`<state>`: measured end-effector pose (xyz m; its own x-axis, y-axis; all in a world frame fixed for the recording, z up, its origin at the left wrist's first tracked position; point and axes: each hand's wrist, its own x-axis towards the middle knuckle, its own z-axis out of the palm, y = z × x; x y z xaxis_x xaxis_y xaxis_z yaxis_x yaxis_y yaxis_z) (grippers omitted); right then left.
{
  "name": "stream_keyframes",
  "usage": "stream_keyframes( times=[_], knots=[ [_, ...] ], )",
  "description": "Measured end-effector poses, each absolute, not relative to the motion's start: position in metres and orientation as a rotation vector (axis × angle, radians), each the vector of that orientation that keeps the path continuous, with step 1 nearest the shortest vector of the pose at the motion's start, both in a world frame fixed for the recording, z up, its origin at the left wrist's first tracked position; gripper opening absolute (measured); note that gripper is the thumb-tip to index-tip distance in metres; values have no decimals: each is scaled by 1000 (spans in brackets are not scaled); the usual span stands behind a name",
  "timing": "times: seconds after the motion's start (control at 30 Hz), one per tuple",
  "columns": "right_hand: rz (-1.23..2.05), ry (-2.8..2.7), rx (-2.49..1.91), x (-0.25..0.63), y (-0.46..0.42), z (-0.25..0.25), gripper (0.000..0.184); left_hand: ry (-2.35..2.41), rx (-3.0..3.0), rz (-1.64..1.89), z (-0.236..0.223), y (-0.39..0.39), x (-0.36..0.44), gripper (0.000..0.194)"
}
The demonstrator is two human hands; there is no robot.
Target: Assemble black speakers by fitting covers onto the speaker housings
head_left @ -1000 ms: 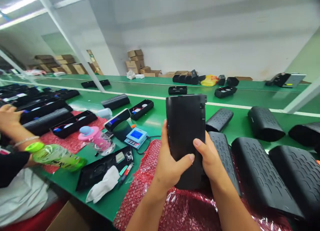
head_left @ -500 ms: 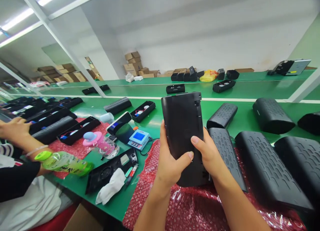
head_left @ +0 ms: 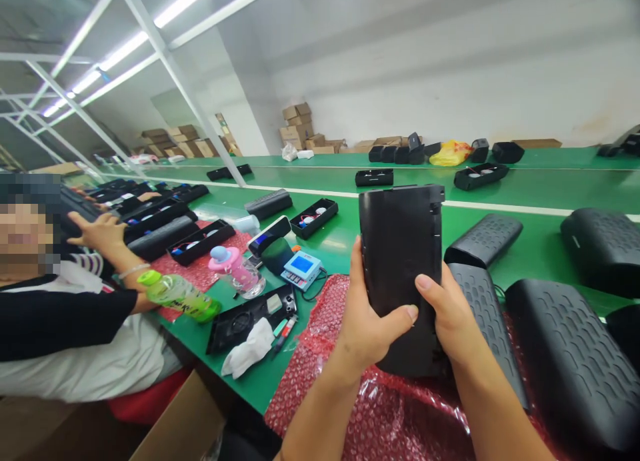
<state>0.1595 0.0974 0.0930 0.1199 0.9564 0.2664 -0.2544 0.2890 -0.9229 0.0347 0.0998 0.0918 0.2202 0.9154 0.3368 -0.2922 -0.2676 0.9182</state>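
Both my hands grip a black speaker housing (head_left: 397, 248), raised on end above red bubble wrap (head_left: 365, 414). My left hand (head_left: 377, 324) wraps its left side, thumb lying across the smooth face. From the right, my right hand (head_left: 450, 311) clasps the other edge, its thumb pressing on the same face. Fingers behind the housing are hidden. A notched edge shows at its upper right. Close to my right hand lie similar black housings with a scale-like pattern, one slim (head_left: 487, 321) and one larger (head_left: 570, 354).
A co-worker (head_left: 65, 328) sits at left, one arm reaching over open black casings. Between us are a green bottle (head_left: 183, 298), a pink-topped cup (head_left: 237, 271), a small blue-screened device (head_left: 301, 268), a black panel (head_left: 240, 321) and a white cloth (head_left: 250, 348). More housings (head_left: 485, 238) stand at right.
My view has swung left, so the scene sits further right and more of the co-worker shows. The co-worker's hand has lifted with fingers spread. My grip on the housing looks the same.
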Motion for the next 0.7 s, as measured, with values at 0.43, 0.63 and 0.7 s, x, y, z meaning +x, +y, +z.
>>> stream_keyframes(
  times=[0.43,0.63,0.7],
  knots=[
    [1058,-1080,-854,159,95,92,54,628,1326,1334,94,99,36,106],
    [1056,-1080,-845,159,95,93,51,643,1324,1345,93,99,35,106],
    [1060,-1078,-839,159,95,92,51,645,1338,1345,92,100,35,106]
  ],
)
